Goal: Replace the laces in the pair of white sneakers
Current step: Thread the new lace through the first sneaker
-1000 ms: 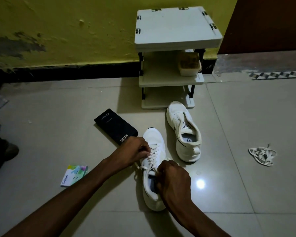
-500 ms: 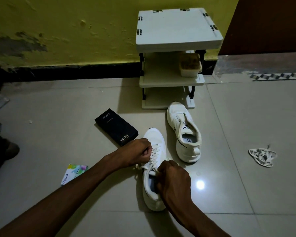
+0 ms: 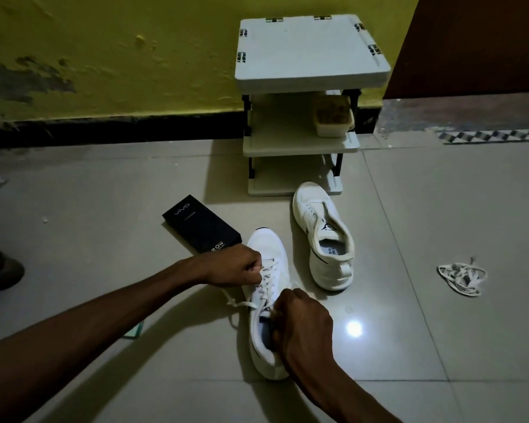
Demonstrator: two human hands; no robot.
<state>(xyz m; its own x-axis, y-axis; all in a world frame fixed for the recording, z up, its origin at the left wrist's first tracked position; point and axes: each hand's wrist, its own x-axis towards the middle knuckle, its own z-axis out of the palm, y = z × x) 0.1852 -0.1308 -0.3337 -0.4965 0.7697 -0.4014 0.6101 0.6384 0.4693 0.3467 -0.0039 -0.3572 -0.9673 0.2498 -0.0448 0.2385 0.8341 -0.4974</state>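
Lacing is under way on the near sneaker [image 3: 266, 303], which stands on the floor [image 3: 425, 346] with its toe pointing away from the person, so the eyelet rows face up within reach of both hands. Left hand [image 3: 235, 267] is clenched beside the left eyelet row and pinches the lace [image 3: 268, 276], probably to draw slack through the crossings. Right hand [image 3: 303, 322] is curled over the tongue and collar and grips the near sneaker there, which braces it against that pull. Whether it also holds a lace end is hidden by the knuckles. One end of the lace trails off the left side onto the floor. Far sneaker [image 3: 324, 239] lies just beyond, apart from the first, and shows no lace; it appears to await its turn. Loose laces [image 3: 461, 279] lie bundled well to the right, outside the work area, and are likely the removed set. Box [image 3: 200, 227] lies near the left hand, and rack [image 3: 312, 53] stands against the wall.
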